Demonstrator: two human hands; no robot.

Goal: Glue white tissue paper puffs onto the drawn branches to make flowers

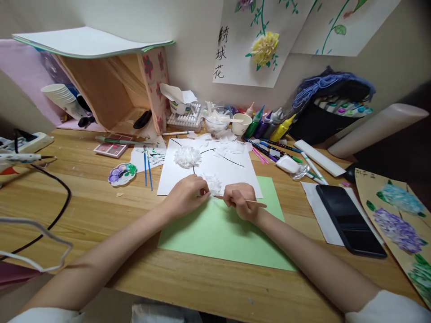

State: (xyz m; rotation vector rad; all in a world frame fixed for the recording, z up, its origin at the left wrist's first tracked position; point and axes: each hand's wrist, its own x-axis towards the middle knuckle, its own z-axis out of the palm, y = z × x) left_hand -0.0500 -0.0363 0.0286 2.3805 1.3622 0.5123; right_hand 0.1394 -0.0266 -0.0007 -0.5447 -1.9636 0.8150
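Note:
My right hand [240, 200] is closed round a flat wooden craft stick [257, 203], whose other end points toward my left fingertips. The fingers of my left hand [189, 196] are pinched together at the near edge of a white sheet [171, 172]; what they hold, if anything, is too small to make out. Just beyond my hands, a white paper flower [213, 183] is partly hidden by them. A fuller white paper flower [187, 157] sits farther up the sheet, among drawn black branch lines. Beneath lies a green sheet [222, 233].
Torn paper scraps [232, 146], a white cup [241, 124] and paint bottles [254, 123] line the back. A paint palette [122, 174] and two blue brushes [147, 170] are at left, with a glue gun [20, 159] beyond. A phone [348, 220] lies right.

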